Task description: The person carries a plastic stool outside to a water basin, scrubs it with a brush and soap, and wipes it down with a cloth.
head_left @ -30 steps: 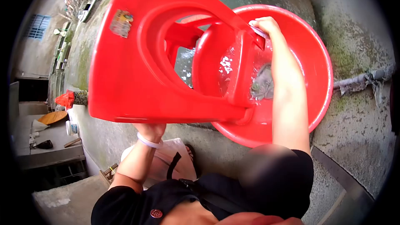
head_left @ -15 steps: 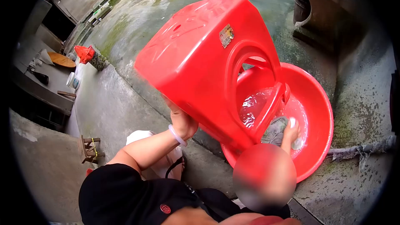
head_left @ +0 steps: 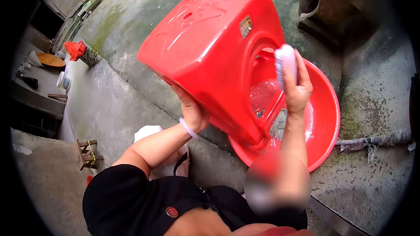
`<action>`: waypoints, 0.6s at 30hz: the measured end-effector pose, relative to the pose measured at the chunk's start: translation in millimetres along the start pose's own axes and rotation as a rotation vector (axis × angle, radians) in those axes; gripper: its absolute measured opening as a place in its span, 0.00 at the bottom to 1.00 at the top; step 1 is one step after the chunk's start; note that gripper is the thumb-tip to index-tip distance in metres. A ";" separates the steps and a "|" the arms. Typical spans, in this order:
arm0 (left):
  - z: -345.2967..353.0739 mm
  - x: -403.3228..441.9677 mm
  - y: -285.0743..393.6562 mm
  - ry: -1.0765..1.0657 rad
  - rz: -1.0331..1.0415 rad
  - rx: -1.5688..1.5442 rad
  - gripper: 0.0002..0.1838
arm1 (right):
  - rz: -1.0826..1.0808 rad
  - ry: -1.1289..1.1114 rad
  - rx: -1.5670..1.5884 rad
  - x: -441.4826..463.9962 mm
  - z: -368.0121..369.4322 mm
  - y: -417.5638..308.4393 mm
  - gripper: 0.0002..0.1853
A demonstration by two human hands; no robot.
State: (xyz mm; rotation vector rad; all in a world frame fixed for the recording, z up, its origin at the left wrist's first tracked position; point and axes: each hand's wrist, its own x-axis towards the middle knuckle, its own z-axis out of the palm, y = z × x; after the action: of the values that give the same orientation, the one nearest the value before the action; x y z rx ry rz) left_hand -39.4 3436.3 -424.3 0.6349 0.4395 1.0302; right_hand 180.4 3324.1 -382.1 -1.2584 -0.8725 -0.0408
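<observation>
Toward the ten o'clock side of my red basin (head_left: 328, 120), the tilted stool (head_left: 223, 61) looks light, stiff and slippery if wet, best held by its seat edge. My left hand (head_left: 195, 115) supports that edge, fingertips hidden, their curl unclear. My right hand (head_left: 298, 97) pinches a brush (head_left: 288, 63), bristles toward nine, forearm rising from six.

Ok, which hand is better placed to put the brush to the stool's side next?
Right, I'd judge. The right hand holds the brush, its bristles turned toward the stool and close by. The left hand is on the stool's near edge, apparently steadying it.
</observation>
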 end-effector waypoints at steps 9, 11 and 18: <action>23.1 2.7 10.5 -0.025 0.035 0.058 0.50 | -0.079 0.077 -0.423 103.2 39.0 63.3 0.23; 22.2 3.4 2.6 0.027 0.089 0.062 0.49 | -0.154 0.075 -0.334 90.3 45.7 46.4 0.24; 16.5 -0.4 5.4 0.017 0.040 0.036 0.50 | 0.051 0.001 -0.011 170.3 75.0 20.1 0.25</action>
State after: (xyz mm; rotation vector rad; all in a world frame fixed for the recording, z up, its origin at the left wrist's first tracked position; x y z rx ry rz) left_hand -33.0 3433.3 -408.5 0.6693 0.4625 1.0684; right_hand 265.9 3465.8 -294.9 -1.2907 -0.8402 -0.0057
